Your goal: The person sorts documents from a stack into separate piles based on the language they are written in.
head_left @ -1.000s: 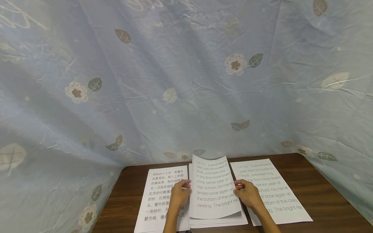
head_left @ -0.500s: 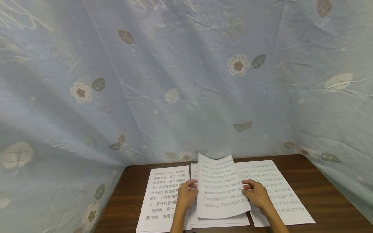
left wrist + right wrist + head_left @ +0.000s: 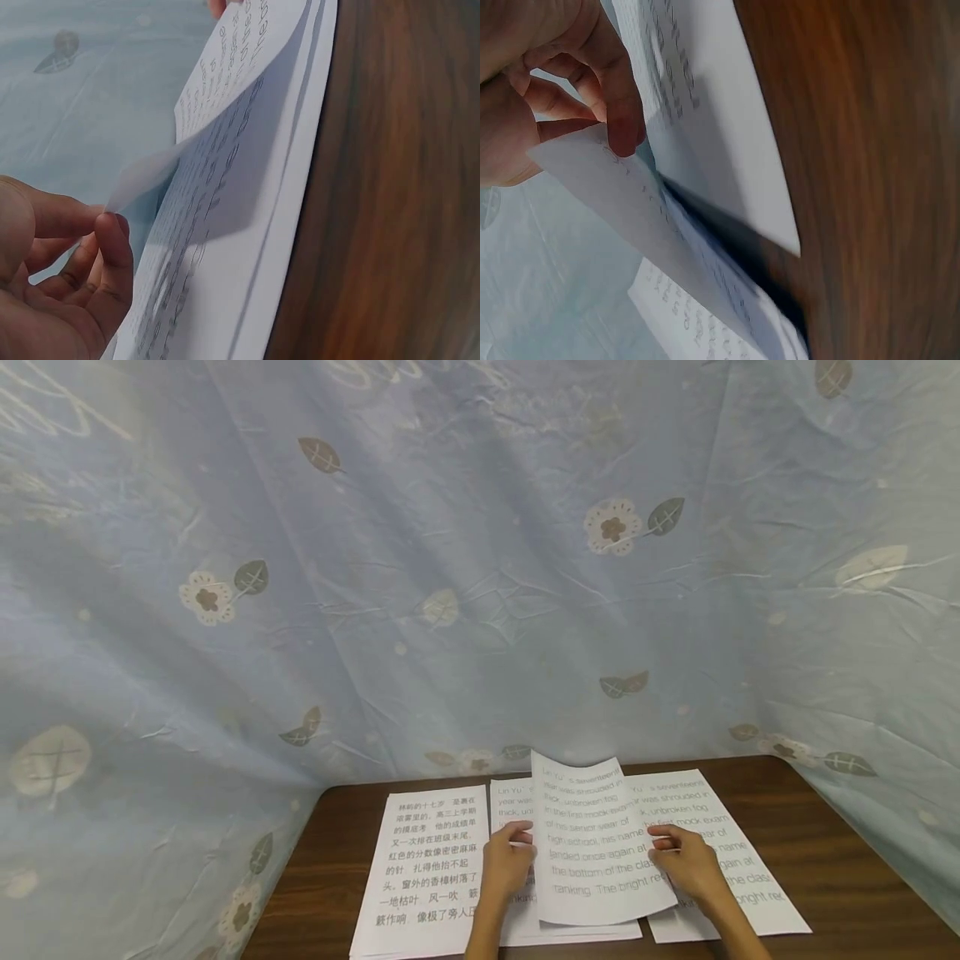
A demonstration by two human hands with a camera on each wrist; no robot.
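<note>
A printed sheet of paper (image 3: 592, 852) with English text is held up between both hands, its surface bowed and its top edge raised. My left hand (image 3: 510, 864) pinches its left edge between thumb and finger; the left wrist view shows that pinch at the sheet's edge (image 3: 142, 176). On the opposite edge, my right hand (image 3: 686, 860) pinches the paper, seen close in the right wrist view. Beneath the raised sheet lies a middle stack of English pages (image 3: 513, 931), partly covered. The sheet also overlaps the right-hand English page (image 3: 742, 868) in the head view.
To the left lies a stack of pages with Chinese text (image 3: 420, 868). All the paper rests on a dark brown wooden table (image 3: 315, 868). A pale blue curtain (image 3: 480, 568) printed with leaves and flowers hangs behind and beside the table.
Both hands have moved right with the pinched sheet, from over the middle stack to partly over the right-hand page. More of the middle stack and the Chinese pages now shows.
</note>
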